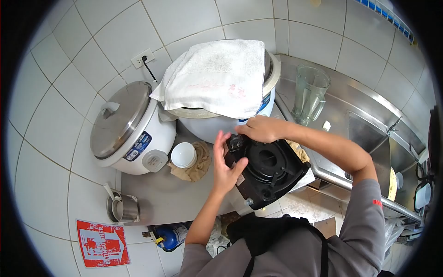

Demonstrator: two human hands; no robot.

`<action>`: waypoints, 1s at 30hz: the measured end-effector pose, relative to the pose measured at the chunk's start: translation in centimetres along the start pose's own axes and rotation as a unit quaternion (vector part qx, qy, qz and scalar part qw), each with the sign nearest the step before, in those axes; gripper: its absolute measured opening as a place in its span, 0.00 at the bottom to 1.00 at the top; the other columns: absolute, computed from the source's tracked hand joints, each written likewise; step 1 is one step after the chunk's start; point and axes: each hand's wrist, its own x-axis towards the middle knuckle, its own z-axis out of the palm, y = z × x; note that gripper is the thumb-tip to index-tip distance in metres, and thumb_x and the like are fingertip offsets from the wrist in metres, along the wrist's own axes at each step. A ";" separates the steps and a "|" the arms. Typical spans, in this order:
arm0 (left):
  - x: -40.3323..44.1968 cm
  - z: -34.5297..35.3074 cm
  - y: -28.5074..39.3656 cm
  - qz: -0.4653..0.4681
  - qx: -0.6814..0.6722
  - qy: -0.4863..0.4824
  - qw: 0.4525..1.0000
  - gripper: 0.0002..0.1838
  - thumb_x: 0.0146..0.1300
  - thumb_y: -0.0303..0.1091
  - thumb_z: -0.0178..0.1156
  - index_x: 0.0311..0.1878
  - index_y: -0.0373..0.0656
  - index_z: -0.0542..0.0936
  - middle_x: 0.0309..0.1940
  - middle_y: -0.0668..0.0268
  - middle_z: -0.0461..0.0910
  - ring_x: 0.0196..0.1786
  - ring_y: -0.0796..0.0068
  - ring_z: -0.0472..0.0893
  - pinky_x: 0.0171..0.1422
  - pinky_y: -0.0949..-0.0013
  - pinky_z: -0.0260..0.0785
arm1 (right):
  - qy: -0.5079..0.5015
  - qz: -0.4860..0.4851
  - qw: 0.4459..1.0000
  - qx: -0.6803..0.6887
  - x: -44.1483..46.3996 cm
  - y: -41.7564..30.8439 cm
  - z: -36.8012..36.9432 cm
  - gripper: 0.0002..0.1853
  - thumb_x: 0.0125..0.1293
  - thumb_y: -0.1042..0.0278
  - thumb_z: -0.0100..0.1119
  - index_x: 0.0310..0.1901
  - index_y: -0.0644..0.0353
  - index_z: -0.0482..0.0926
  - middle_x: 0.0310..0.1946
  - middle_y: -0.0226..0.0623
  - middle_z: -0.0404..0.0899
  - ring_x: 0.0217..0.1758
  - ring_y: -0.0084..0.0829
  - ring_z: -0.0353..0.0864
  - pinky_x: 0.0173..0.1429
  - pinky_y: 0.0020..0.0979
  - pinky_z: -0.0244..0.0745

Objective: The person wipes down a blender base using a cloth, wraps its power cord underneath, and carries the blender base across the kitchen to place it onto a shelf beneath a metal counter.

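1. The black appliance (267,161) is tilted at the counter's front edge, between the hands and in front of the person; what bears it from below is hidden.
2. The left hand (225,167) is spread, thumb and fingers well apart, at its near-left side; whether it carries any weight, I cannot tell.
3. The right hand (262,129) bends over the top corner, fingers curled by a small black block (236,143); its fingertips are partly hidden, so I cannot tell what they grip.
4. A tan cloth (299,151) shows only partly past the appliance's right side.
5. Behind, a white towel (217,76) covers most of the large cooker (203,125), hiding its lid.
6. Left of that stand a lidded rice cooker (138,138), its label too small to read, and a white bowl (183,155) on a crumpled brown cloth (199,161).
7. Rightward, a clear glass jar (310,94) stands near the sink (369,138), which the right forearm partly blocks.
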 end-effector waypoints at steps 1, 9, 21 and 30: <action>0.4 -0.2 0.1 -0.025 0.030 -0.010 0.999 0.32 0.54 0.43 0.66 0.57 0.36 0.65 0.62 0.54 0.60 0.65 0.62 0.62 0.69 0.63 0.50 | 0.020 -0.027 0.999 0.038 -0.1 0.8 0.3 0.27 0.70 0.53 0.33 0.48 0.71 0.75 0.41 0.52 0.79 0.47 0.45 0.76 0.56 0.37 0.66; 0.7 0.6 -0.6 -0.023 0.015 0.037 0.999 0.17 0.62 0.36 0.59 0.50 0.38 0.69 0.53 0.56 0.72 0.62 0.64 0.66 0.67 0.65 0.55 | 0.110 -0.126 0.909 0.381 -0.2 6.0 4.8 0.21 0.65 0.64 0.35 0.49 0.66 0.76 0.50 0.42 0.73 0.54 0.35 0.70 0.61 0.31 0.62; -0.6 0.9 -0.7 0.047 0.029 0.148 0.988 0.19 0.69 0.45 0.46 0.47 0.36 0.60 0.42 0.55 0.75 0.49 0.67 0.75 0.61 0.63 0.62 | 0.307 0.019 0.924 0.228 -2.1 8.2 8.1 0.12 0.62 0.71 0.50 0.44 0.62 0.79 0.40 0.44 0.75 0.43 0.36 0.76 0.50 0.33 0.70; -0.8 0.6 -1.8 -0.006 -0.089 0.232 0.969 0.17 0.71 0.44 0.43 0.49 0.38 0.61 0.42 0.56 0.74 0.48 0.66 0.77 0.60 0.60 0.67 | 0.364 0.000 0.887 0.284 -3.0 7.8 9.9 0.10 0.62 0.69 0.57 0.44 0.60 0.80 0.38 0.41 0.73 0.37 0.35 0.76 0.45 0.31 0.70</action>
